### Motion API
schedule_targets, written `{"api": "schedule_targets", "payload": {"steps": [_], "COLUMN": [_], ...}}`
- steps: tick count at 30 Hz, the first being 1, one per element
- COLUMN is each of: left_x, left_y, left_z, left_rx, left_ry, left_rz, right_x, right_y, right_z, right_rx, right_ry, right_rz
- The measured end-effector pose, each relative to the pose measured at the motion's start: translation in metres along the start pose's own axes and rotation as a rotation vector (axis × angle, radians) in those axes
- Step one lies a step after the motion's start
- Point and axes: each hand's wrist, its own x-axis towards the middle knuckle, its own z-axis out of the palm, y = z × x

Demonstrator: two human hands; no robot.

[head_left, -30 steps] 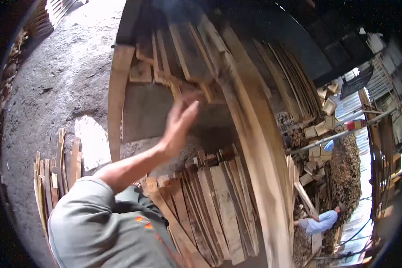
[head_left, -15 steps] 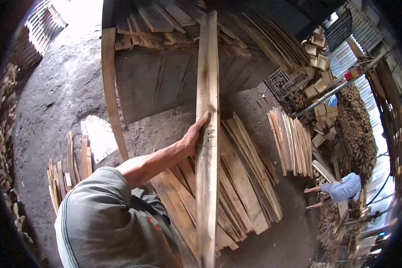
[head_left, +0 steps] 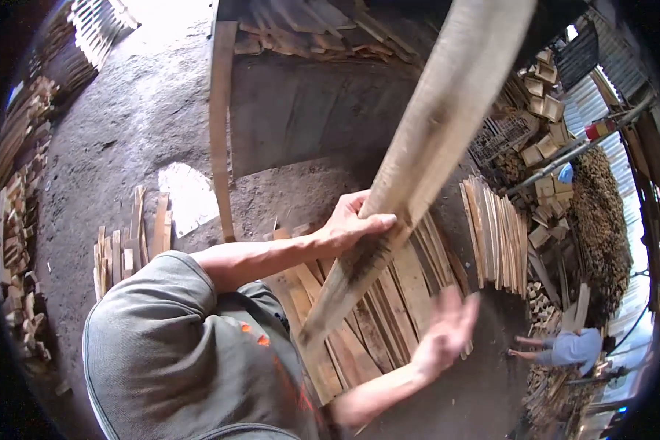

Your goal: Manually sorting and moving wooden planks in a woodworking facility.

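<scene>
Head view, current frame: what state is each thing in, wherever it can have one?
Long plank: held up at a slant.
Left hand: closed on the plank, thumb across its face.
Right hand: open, off the plank, blurred.
Boards below: lying side by side, partly hidden by the plank.
Thin strips: bunched side by side.
Person in light blue shirt: posture hard to tell.

Lighting: daylight, uneven, strongest at upper left, where the floor (head_left: 125,132) washes out to white, and at right, where glare shows along the wall sheets (head_left: 584,103); top centre lies in deep shadow. Sharpness: right hand (head_left: 445,334) smeared by motion, near end of the board (head_left: 436,121) soft. Distortion: fisheye, edges bowed, rim dark, corners black.
</scene>
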Motion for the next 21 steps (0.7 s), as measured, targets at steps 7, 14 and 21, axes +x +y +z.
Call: {"api": "schedule_targets", "payload": {"steps": [7, 14, 21], "left_x": [-0.059, -0.099, -0.103], "left_y": [0.005, -0.001, 0.016], "left_z": [-0.045, -0.155, -0.318], "left_rx": [0.325, 0.596, 0.98], "left_ry": [-0.038, -0.194, -0.323], "left_rz": [-0.029, -0.189, -0.393], "right_x": [0.125, 0.138, 0.057], "right_y": [-0.128, -0.072, -0.012], "right_z": [0.09, 0.122, 0.289], "right_rx": [-0.012, 0.077, -0.087], "right_ry": [-0.164, 0.145, -0.107], "right_rz": [-0.306, 0.025, -0.076]}}
